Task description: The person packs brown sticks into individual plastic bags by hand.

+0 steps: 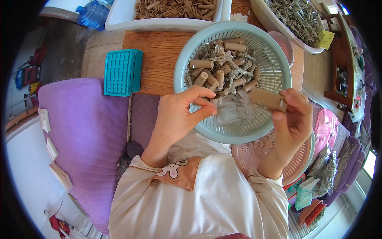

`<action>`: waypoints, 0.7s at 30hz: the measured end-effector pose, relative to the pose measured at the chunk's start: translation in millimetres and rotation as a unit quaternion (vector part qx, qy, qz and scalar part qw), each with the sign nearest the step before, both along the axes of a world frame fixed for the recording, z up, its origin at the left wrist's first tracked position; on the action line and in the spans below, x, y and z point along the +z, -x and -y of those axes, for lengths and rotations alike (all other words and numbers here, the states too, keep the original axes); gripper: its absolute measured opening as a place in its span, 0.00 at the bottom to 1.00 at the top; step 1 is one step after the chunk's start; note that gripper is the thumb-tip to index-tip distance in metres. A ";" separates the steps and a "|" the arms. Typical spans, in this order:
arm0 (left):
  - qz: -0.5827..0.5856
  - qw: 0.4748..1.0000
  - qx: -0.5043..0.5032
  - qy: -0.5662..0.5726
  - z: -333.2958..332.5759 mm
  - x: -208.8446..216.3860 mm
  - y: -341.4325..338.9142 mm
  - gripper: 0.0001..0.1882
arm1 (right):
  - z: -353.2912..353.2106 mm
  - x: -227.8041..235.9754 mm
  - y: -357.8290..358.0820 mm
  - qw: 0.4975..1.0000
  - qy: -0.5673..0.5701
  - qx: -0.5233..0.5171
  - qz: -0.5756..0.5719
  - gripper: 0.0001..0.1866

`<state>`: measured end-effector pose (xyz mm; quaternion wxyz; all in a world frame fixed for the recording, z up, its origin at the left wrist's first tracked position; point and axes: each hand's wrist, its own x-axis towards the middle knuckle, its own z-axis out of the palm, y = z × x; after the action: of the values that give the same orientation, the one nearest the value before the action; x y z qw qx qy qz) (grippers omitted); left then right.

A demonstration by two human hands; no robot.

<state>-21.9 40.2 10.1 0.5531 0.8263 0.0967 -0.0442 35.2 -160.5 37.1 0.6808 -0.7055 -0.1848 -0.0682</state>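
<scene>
My right hand (292, 115) grips a tan cardboard tube (267, 99) between thumb and fingers, above the right side of a pale green plastic colander basket (274, 79). A small pale spot shows at the tube's near end. Clear, thin strands (234, 109), partly blurred, hang from the tube toward my left hand (185, 109). That hand's thumb and fingertips come together in a pinch at the basket's left rim; what lies between them is too fine to make out. Inside the basket is a heap of similar cardboard tubes (201, 63) tangled with clear strands.
A stack of teal trays (122, 73) stands on the wooden table (155, 59) at left. Behind are a white bin (167, 25) of tan pieces and a basin (274, 28) of tangled strands. A pink basket (254, 153) sits under my right forearm. Purple padded seating (83, 131) lies left.
</scene>
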 end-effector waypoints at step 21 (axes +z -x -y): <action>-0.030 0.990 -0.103 0.095 8.9 -0.2 -3.4 0.19 | -14.7 -7.0 5.7 0.975 0.211 0.055 -0.040 0.12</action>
<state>-18.5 31.3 9.9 0.6186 0.7738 0.0227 -0.1345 29.5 -145.7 30.1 0.5261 -0.8243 -0.2059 0.0378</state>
